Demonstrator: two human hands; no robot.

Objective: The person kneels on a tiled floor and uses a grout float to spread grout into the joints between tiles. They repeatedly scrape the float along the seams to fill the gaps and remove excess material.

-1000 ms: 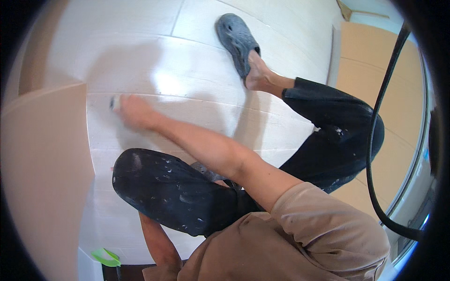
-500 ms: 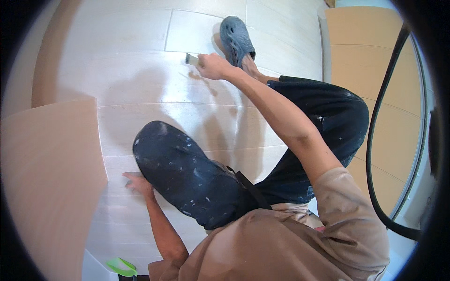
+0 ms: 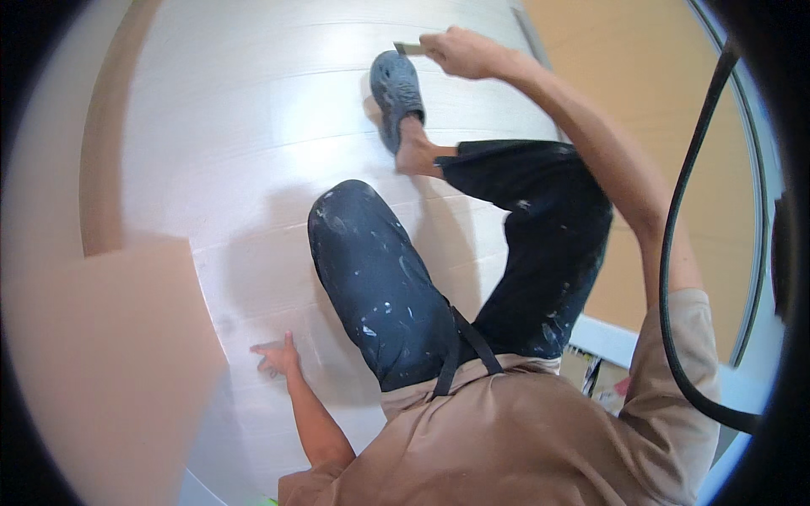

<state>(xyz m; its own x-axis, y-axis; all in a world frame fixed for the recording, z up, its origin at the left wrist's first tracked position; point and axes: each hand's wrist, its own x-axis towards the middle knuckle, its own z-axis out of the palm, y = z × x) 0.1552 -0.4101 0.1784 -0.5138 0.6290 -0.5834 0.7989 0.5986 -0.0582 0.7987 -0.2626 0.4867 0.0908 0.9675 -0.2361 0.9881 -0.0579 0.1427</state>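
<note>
Pale floor with thin seams spreads beneath you, a tan panel near your left side and a yellowish board along your right. Your right arm reaches far forward, bent at the elbow, and your right hand is closed around 1 small flat tool. Your left arm angles down and forward; your left hand is spread wide, thumb and fingers apart, seemingly propped on the floor near the panel's edge. Beside your waist, a few small things show in a gap, too covered to identify or to tell what holds them. The tool looks short, with a light handle and a darker, slanted end pointing left, just beyond the toe of your gray clog. Whether it touches the floor, you cannot tell.
</note>
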